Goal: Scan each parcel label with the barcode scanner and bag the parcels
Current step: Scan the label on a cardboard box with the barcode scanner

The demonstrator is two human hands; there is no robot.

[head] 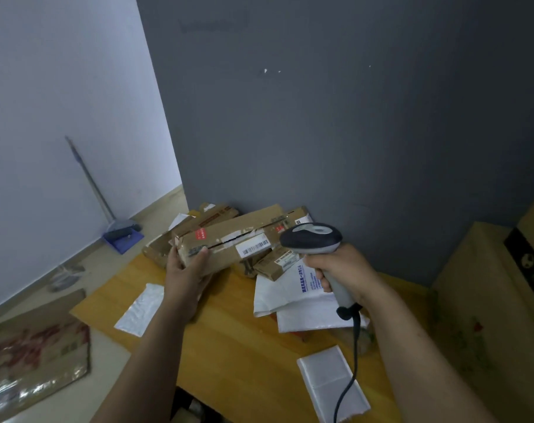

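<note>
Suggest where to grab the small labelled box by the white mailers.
Take the small labelled box across its width at the near end, from above: that end lies exposed on the white mailers, its far end hidden behind the long box.

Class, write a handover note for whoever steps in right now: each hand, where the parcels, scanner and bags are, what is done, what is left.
Left hand grips the near end of the long cardboard parcel, barcode label facing up.
Right hand grips the barcode scanner, head close beside that label.
Other parcels are piled against the wall; white bags lie flat on the wooden table.
Done: no parcel shows as bagged.
Left: scan this label, bag it, then the pile.
</note>
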